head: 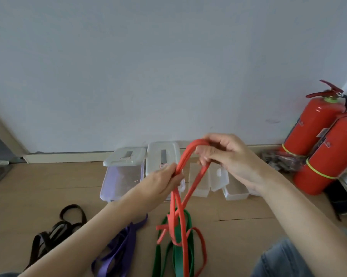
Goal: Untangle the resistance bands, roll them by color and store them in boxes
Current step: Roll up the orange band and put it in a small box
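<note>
From the head view, the person holds the red band (185, 188) up off the floor (48, 186) with both hands. The right hand (226, 154) is the higher one: its fingers (203, 154) curl round the folded top of the band, where the strands arch over in a loop. The left hand (164, 181) sits lower and to the left, pinching several red strands gathered together just below that arch.

From the two grips the band's long axis runs steeply down toward the person. Its lower part lies knotted across the green band (180, 254) on the floor, so the tangle lies below both hands, and the left hand is the nearer to it. Freeing the red strands probably calls for that hand to slide down the strands while the right keeps the loop high.

The purple band (118, 250) lies left of the green one, partly under the left forearm, and the black bands (54, 230) lie further left, well apart. The clear boxes (122, 176) stand against the wall beyond the hands, lids raised. Two fire extinguishers (318, 140) stand at the right.
</note>
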Demonstrator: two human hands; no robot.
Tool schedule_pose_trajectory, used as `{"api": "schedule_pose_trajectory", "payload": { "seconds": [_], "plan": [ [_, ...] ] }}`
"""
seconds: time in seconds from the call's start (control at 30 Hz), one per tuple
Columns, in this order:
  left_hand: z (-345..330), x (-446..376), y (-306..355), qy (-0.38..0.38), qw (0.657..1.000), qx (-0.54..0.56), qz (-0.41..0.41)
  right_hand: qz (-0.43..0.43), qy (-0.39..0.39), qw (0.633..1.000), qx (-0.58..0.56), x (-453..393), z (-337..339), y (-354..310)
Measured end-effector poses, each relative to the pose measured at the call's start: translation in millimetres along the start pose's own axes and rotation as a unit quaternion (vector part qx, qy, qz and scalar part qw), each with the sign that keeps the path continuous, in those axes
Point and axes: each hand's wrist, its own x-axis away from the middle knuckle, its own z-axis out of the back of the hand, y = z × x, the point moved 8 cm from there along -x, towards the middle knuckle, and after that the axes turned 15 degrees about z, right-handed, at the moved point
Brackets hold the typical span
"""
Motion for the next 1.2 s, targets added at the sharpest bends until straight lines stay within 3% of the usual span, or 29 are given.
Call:
{"api": "schedule_pose_trajectory", "payload": {
  "seconds": [0.2, 0.3, 0.37, 0.43, 0.5, 0.6, 0.7, 0.8, 0.9, 0.97, 1.03, 1.1, 1.2],
  "plan": [
    [-19, 3, -20, -0.026, 0.998, -0.034, 0.056, 0.046, 0.098, 0.986, -0.13, 2, 16, -1],
    [47, 2, 10, 0.085, 0.992, 0.092, 0.029, 0.069, 0.156, 0.963, -0.209, 1, 36, -9],
    [99, 15, 39, 0.149, 0.967, 0.199, -0.062, 0.058, 0.092, 0.985, -0.136, 2, 38, -17],
    [119, 25, 59, 0.148, 0.958, 0.219, -0.111, -0.011, -0.053, 0.999, 0.0, 7, 19, -14],
    [104, 25, 64, 0.119, 0.975, 0.162, -0.089, -0.06, -0.121, 0.989, 0.052, 11, 0, -2],
    [65, 17, 61, 0.078, 0.994, 0.01, -0.071, -0.063, -0.1, 0.992, 0.051, 7, -18, 6],
    [47, 6, 48, 0.068, 0.994, -0.04, -0.07, -0.035, -0.073, 0.992, 0.092, 2, -21, 3],
    [20, -3, 18, 0.036, 0.997, -0.055, -0.031, -0.005, 0.0, 1.0, 0.01, -1, -7, -3],
    [-22, -2, -30, -0.028, 0.99, -0.124, 0.065, 0.032, 0.079, 0.99, -0.113, -4, 9, -6],
    [-30, -1, -48, -0.055, 0.988, -0.123, 0.08, 0.044, 0.092, 0.988, -0.12, -3, 17, -3],
    [-11, -5, -55, -0.028, 0.989, -0.11, 0.099, 0.023, 0.068, 0.995, -0.064, 2, 22, 4],
    [28, -8, -51, 0.046, 0.99, -0.031, 0.128, -0.037, -0.001, 0.997, 0.062, 10, 26, 19],
    [71, 0, -15, 0.084, 0.981, 0.169, 0.049, -0.157, -0.161, 0.941, 0.251, 31, 16, 48]
  ]
}}
